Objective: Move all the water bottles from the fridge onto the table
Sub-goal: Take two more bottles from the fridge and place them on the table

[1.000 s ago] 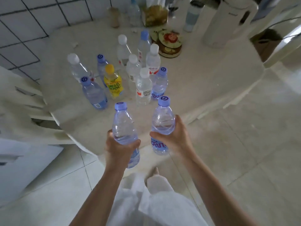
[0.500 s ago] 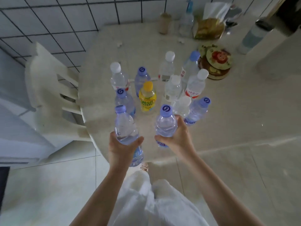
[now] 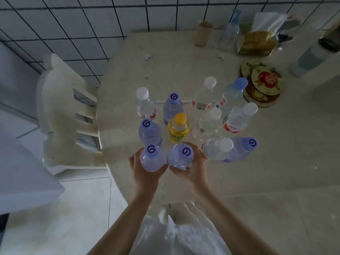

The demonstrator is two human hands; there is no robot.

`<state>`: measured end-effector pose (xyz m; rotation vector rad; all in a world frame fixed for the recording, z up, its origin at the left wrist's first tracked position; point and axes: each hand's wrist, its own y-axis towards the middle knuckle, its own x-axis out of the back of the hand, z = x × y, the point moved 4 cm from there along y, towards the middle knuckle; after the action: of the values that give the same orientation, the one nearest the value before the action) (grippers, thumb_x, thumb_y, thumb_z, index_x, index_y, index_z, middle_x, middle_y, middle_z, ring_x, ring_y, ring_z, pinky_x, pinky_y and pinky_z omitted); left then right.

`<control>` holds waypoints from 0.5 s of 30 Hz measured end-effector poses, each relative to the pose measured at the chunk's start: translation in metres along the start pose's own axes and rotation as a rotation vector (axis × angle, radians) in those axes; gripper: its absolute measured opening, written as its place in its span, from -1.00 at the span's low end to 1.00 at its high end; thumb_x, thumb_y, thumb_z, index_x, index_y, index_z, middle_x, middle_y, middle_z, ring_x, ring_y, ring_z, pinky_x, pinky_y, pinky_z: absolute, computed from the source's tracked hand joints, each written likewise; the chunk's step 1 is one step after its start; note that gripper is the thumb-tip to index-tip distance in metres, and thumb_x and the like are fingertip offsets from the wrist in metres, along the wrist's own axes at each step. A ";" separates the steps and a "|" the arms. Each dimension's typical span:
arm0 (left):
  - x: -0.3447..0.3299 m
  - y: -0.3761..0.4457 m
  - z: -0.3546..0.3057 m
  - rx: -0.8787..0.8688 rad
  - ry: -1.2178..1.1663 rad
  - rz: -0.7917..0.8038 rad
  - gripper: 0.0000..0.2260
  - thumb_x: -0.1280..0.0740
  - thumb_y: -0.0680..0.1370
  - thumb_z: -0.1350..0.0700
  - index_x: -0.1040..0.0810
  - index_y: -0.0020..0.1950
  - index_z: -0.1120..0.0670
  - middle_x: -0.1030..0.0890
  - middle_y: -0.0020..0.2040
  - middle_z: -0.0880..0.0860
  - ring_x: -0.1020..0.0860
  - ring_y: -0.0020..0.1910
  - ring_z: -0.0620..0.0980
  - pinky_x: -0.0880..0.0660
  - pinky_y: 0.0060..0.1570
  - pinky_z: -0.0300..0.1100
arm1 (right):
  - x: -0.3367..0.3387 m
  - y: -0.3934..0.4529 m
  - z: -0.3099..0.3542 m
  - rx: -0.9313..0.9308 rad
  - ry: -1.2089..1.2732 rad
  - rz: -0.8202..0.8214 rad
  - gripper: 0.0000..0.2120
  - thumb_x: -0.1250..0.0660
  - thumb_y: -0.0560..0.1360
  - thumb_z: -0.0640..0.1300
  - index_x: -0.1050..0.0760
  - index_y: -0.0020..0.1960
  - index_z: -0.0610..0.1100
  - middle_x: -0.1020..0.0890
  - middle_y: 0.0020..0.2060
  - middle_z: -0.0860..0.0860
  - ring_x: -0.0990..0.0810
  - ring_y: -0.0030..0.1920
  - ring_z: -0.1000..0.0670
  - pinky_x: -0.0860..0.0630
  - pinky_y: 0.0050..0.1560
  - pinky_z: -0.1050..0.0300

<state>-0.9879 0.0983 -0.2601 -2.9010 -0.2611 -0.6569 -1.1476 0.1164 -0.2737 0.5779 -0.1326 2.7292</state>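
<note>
Since a second ago you've carried both bottles in over the table. Left hand wraps one blue-capped bottle, right hand wraps the other, just your side of the yellow-capped bottle. Both upright, caps up, long axes vertical. Release looks next.

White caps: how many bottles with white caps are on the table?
5. One at the far left, one at the back, one in the middle, one at the right, and one nearest the hands. Blurry items at the back may hide more.
</note>
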 end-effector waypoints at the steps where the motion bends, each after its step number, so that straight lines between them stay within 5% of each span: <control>1: -0.001 0.001 0.004 0.012 0.025 0.003 -0.32 -0.66 0.13 0.31 -0.32 -0.09 -0.20 -0.44 -0.08 -0.06 -0.48 -0.11 -0.06 -0.39 -0.03 -0.32 | 0.000 0.001 -0.003 -0.005 -0.006 -0.014 -0.48 -0.53 0.19 0.03 -0.51 0.02 -0.24 -0.62 -0.10 -0.01 -0.60 -0.08 0.03 -0.53 -0.02 0.22; 3: -0.004 0.002 0.012 0.043 0.051 0.012 -0.34 -0.66 0.14 0.29 -0.35 -0.03 -0.14 -0.46 0.00 0.02 -0.49 -0.03 0.06 -0.39 -0.01 -0.22 | -0.001 0.003 -0.006 -0.022 -0.011 -0.018 -0.46 -0.53 0.20 0.08 -0.51 0.01 -0.24 -0.62 -0.09 -0.03 -0.61 -0.08 0.00 -0.55 -0.02 0.16; 5: -0.006 0.003 0.019 0.057 0.041 0.009 -0.34 -0.65 0.14 0.30 -0.38 0.02 -0.09 -0.48 0.02 0.04 -0.47 -0.05 0.01 -0.35 -0.07 -0.44 | -0.004 0.003 -0.012 -0.029 -0.035 -0.024 -0.46 -0.51 0.22 0.11 -0.52 0.02 -0.24 -0.63 -0.08 -0.03 -0.62 -0.08 -0.04 -0.56 -0.02 0.08; 9: -0.009 0.007 0.024 0.006 0.054 0.009 -0.29 -0.65 0.13 0.30 -0.38 -0.01 -0.25 -0.50 0.05 0.02 -0.47 -0.09 -0.17 -0.34 -0.08 -0.56 | -0.004 0.004 -0.013 -0.031 -0.077 -0.064 -0.48 -0.57 0.17 -0.09 -0.51 0.07 -0.18 -0.58 -0.08 0.07 -0.58 -0.08 0.00 -0.41 -0.05 0.46; 11: -0.009 0.008 0.027 -0.030 0.081 0.024 -0.27 -0.65 0.13 0.30 -0.37 0.01 -0.29 -0.49 0.05 0.00 -0.47 -0.06 -0.26 -0.33 -0.07 -0.58 | -0.004 0.005 -0.013 -0.016 -0.106 -0.054 -0.47 -0.59 0.15 -0.16 -0.50 0.06 -0.14 -0.55 -0.09 0.11 -0.56 -0.09 0.02 -0.37 -0.06 0.46; 15: -0.009 0.013 0.034 -0.069 0.089 0.027 -0.27 -0.66 0.13 0.28 -0.35 0.02 -0.26 -0.53 0.07 0.09 -0.51 -0.05 -0.05 -0.34 -0.05 -0.57 | -0.002 0.008 -0.008 0.003 -0.108 -0.049 -0.49 -0.57 0.18 -0.10 -0.50 0.07 -0.16 -0.55 -0.08 0.10 -0.51 -0.08 0.16 -0.34 -0.05 0.54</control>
<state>-0.9788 0.0911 -0.2957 -2.9247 -0.1920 -0.8032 -1.1513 0.1094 -0.2816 0.7204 -0.1396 2.6512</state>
